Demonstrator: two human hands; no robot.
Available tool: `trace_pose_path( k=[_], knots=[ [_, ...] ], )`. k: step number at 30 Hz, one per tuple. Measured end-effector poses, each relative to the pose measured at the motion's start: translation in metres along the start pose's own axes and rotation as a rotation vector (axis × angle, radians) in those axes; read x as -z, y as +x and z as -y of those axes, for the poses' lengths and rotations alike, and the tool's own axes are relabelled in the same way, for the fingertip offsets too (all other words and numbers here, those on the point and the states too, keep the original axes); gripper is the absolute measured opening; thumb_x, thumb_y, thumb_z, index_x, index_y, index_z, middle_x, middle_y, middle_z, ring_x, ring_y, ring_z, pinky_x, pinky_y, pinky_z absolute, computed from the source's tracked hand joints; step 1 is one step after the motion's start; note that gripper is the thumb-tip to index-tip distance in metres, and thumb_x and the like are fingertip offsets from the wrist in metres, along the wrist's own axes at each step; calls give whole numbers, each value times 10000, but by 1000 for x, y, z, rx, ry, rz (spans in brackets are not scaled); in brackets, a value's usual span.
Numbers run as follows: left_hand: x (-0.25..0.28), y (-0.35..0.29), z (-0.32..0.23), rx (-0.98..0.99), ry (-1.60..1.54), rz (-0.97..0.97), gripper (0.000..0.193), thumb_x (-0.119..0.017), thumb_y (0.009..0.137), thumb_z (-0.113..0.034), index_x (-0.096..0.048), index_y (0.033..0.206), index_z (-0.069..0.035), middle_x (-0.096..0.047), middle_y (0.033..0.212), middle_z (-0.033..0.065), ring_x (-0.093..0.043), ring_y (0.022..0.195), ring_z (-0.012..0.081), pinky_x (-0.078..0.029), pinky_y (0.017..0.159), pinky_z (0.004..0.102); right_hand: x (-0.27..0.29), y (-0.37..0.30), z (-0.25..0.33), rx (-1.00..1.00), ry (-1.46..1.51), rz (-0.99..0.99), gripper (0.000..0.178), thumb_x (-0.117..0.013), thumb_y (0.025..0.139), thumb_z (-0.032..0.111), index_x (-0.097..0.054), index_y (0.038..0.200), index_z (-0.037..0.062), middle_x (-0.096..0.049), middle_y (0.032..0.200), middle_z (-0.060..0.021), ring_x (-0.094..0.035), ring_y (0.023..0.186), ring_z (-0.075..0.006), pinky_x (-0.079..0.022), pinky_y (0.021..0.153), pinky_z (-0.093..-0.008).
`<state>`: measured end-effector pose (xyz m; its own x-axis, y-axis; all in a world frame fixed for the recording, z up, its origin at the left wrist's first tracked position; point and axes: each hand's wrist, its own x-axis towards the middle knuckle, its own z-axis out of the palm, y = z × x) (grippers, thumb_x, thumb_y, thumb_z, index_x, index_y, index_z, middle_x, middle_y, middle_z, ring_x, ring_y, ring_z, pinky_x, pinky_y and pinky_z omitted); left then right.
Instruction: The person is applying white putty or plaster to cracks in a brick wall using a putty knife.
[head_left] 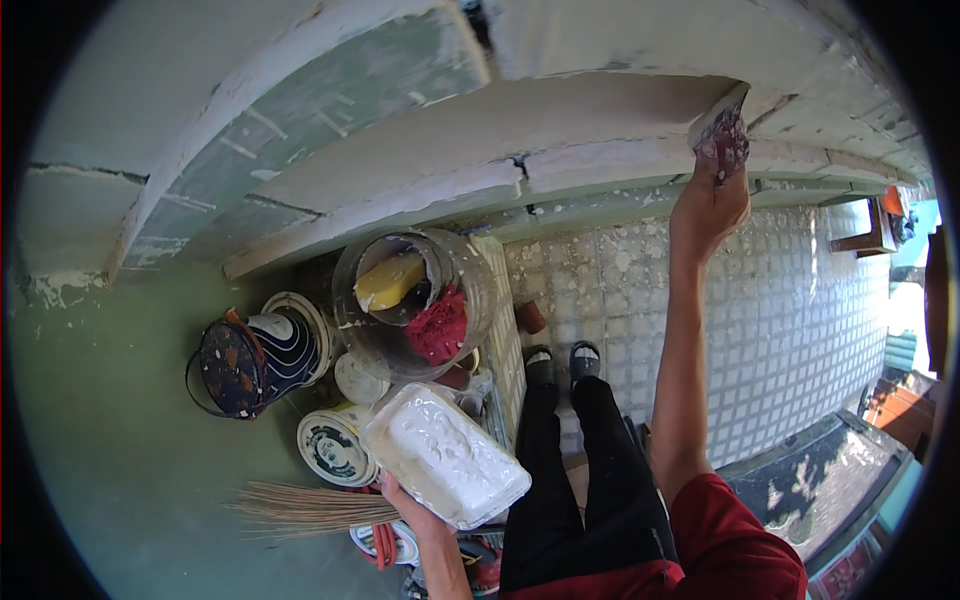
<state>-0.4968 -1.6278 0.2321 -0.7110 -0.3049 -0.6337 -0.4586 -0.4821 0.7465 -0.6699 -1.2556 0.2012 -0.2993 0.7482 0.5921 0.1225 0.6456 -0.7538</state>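
Note:
My right hand [712, 205] is stretched out to the wall, fingers wrapped around a putty knife with a red, putty-spattered handle [728, 145]. The blade rests against the pale wall panel [600, 110], near its right end. My left hand [418, 515] grips the lower left side of a rectangular plastic tub [408, 485], held low in front of me. Smooth, wet white putty [445, 445] fills much of that tub.
Left of my legs stand a clear round bin [348, 290] with a yellow sponge [390, 282] and red cloth [437, 325], a dark paint bucket [232, 365] and a lidded pail [333, 447]. A stick broom [310, 505] lies nearby. Tiled floor [790, 310] stretches right.

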Motion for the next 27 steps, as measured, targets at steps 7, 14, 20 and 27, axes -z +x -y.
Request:
trace_pose_path(
  k=[7,14,20,27],
  knots=[
    [28,18,-11,10,-44,-67,640,-384,916,-522,-384,1383,-84,-477,1343,121,-501,1196,306,-432,983,427,-45,-58,83,-28,61,85,480,-456,887,-50,-516,1351,55,-686,1108,-152,-630,593,-131,-487,493,-252],
    [47,28,-22,-27,-27,-68,649,-381,927,-562,-368,1407,-125,-454,1375,92,-492,1211,295,-444,971,428,-95,-129,139,97,403,234,587,-463,835,-115,-510,1364,134,-584,1291,-118,-638,1086,-240,-582,691,-258],
    [45,22,-23,-17,-48,-86,675,-408,908,-577,-359,1416,-135,-444,1387,89,-488,1217,302,-439,981,444,-105,-159,181,79,424,370,763,-496,669,-195,-519,1362,122,-534,1331,-186,-606,1122,-317,-558,849,-358],
    [16,7,-22,-22,-42,-35,660,-390,918,-563,-361,1412,-127,-449,1379,92,-483,1224,297,-427,995,436,-73,-141,155,-41,671,447,616,-459,762,-171,-517,1342,27,-584,1276,-198,-580,1176,-296,-518,920,-374]
  ],
)
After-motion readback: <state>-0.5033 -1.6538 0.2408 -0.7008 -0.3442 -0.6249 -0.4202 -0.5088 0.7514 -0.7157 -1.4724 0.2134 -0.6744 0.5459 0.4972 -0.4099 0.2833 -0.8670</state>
